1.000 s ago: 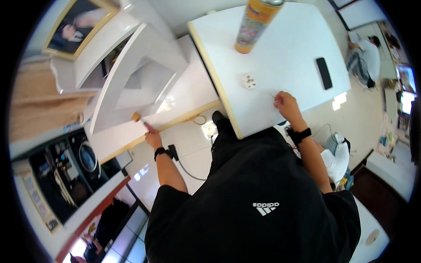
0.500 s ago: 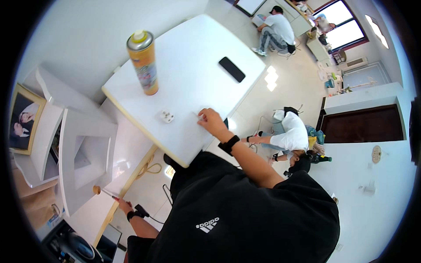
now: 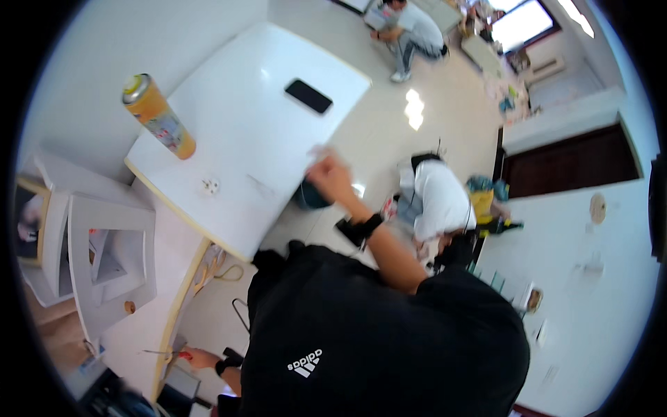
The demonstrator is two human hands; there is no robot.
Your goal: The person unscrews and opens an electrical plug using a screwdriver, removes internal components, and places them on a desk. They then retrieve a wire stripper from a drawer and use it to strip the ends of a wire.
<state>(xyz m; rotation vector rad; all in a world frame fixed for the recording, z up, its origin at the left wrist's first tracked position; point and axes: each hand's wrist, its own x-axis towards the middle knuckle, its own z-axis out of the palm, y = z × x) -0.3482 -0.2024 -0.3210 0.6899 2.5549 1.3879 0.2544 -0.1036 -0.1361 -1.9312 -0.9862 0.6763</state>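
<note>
My left hand (image 3: pixel 200 358), low on the left beside the side counter, is closed round a screwdriver (image 3: pixel 185 355) with a red handle and thin metal shaft. Over the right edge of the white table (image 3: pixel 243 76) is my right hand (image 3: pixel 328 177), above a dark bin (image 3: pixel 311 196). Motion smears its fingers, and I cannot make out whether anything is in them. A small white plug-like piece (image 3: pixel 210 186) with several dark spots lies on the table. Left of it stands a yellow-orange spray can (image 3: pixel 161 119), and a black phone (image 3: pixel 308 96) lies farther back.
White shelving (image 3: pixel 114 250) with a framed picture (image 3: pixel 31 219) stands at the left. A person in a white shirt (image 3: pixel 445 198) bends down at my right; another person (image 3: pixel 417 35) squats at the far end. A cable (image 3: pixel 228 272) hangs by the counter's edge.
My right hand has moved off the tabletop to beyond its right edge, over the bin. My left hand, still with the screwdriver, sits lower. The whole view has shifted.
</note>
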